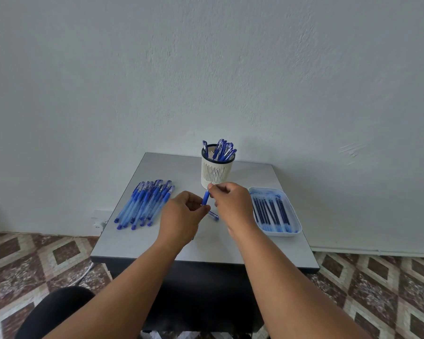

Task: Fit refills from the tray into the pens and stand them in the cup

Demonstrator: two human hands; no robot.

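A grey tabletop (157, 238) stands against a white wall (206, 69) over patterned floor tiles (30, 255). Your left hand (181, 216) and right hand (233, 204) each keep a pinching grip on one blue pen (206, 198), just before the cup (215, 171). The refill tray (294, 216) lies at right and the loose pens (145, 204) at left.

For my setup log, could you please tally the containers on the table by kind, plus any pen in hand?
Mesh pen cup: 1
Refill tray: 1
Blue pen being held: 1
Total: 3
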